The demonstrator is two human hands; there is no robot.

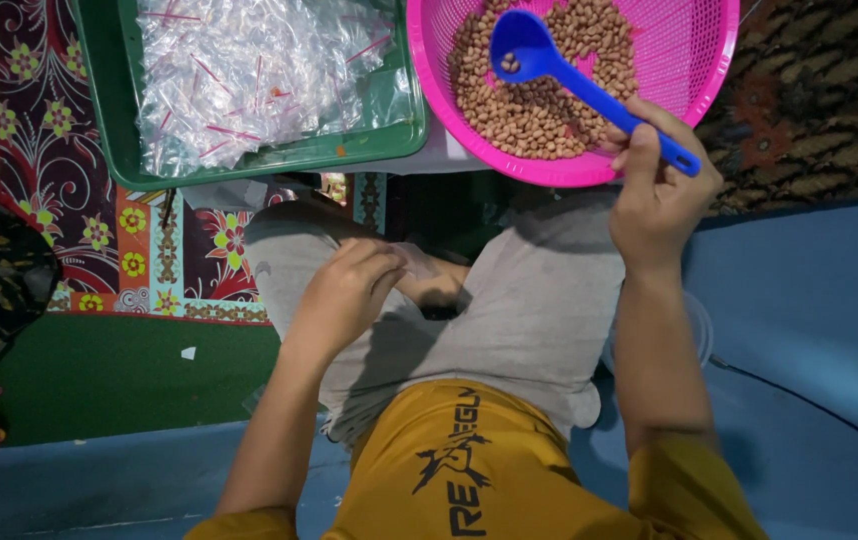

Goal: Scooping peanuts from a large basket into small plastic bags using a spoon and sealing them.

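**Scoop raised over nut basket; left hand at lap**

The right hand grips the handle of a blue scoop, fingers wrapped tight around the handle's lower end. The scoop's bowl sits over the pink basket and carries a few nuts. The basket holds a pile of brown nuts, heaped toward its near-left side; its far-right mesh is bare.

The left hand rests on the lap, on the grey shorts, fingers curled together on a thin clear bag. The bag is hard to make out, and whether it is pinched or only touched cannot be told.

To the left of the basket, a green tray holds a heap of clear bags with red strips. Both tray and basket stand ahead of the knees, on a patterned mat.
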